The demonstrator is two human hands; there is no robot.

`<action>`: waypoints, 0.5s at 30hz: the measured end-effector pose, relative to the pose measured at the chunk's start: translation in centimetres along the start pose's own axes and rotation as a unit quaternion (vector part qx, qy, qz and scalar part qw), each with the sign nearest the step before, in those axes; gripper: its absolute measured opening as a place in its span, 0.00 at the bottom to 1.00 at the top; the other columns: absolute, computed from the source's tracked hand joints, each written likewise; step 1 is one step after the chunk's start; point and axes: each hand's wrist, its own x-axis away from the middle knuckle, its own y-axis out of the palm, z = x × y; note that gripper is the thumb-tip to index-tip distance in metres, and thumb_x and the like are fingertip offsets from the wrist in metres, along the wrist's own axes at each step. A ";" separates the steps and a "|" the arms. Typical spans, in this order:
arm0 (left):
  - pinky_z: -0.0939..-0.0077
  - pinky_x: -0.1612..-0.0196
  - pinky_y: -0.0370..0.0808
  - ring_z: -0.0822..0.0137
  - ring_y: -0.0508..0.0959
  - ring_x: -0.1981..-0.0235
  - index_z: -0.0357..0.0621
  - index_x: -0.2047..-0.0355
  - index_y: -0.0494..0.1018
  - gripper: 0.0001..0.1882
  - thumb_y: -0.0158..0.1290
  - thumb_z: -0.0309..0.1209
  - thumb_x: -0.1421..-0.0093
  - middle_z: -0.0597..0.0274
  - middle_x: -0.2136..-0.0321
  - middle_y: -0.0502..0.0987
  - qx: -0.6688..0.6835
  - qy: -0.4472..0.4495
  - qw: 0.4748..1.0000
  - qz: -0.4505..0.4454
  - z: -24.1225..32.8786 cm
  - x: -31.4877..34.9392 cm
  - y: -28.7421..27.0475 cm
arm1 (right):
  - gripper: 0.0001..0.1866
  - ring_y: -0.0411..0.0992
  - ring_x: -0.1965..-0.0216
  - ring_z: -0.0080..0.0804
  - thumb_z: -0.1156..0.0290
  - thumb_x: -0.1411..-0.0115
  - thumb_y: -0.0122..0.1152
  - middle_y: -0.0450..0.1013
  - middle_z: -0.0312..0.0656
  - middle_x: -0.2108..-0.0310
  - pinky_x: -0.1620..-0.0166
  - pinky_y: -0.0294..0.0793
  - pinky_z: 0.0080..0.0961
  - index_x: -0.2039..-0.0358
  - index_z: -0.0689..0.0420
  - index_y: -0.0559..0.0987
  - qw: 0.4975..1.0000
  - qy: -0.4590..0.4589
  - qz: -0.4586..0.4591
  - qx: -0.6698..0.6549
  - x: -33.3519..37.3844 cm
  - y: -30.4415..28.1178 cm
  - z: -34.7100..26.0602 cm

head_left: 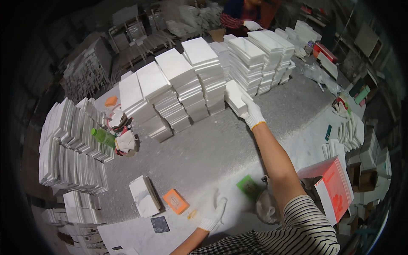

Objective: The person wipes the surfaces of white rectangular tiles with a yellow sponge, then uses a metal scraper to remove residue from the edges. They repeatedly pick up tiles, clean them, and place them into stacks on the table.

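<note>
At the far middle of the grey table [199,148], my right hand [253,114], in a white glove with a yellow cuff, is closed on the near right end of some white tiles [234,94], which lie at the foot of the tall tile stacks. My left hand [211,211], also gloved, hovers low near the front with its fingers apart and nothing in them. To its left are an orange block [176,201], a small dark square piece [160,225] and a few white, grey-veined tiles [142,196]. A green pad [249,187] is to its right.
Tall stacks of white tiles [170,68] line the far side. More stand in rows [72,127] at the left, beside a green bottle [103,137]. A red-topped box [333,187] sits near my right arm. Beyond the stacks, a gloved person [238,19] stands.
</note>
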 end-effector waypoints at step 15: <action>0.56 0.52 0.76 0.44 0.79 0.59 0.31 0.49 0.74 0.25 0.60 0.37 0.40 0.42 0.62 0.80 -0.021 0.008 0.999 -0.040 0.4 -1.2 -0.4 | 0.32 0.74 0.47 0.46 0.65 0.39 0.69 0.69 0.52 0.43 0.54 0.83 0.42 0.39 0.65 0.69 1.000 -0.005 0.003 0.013 -8.2 -0.3 3.2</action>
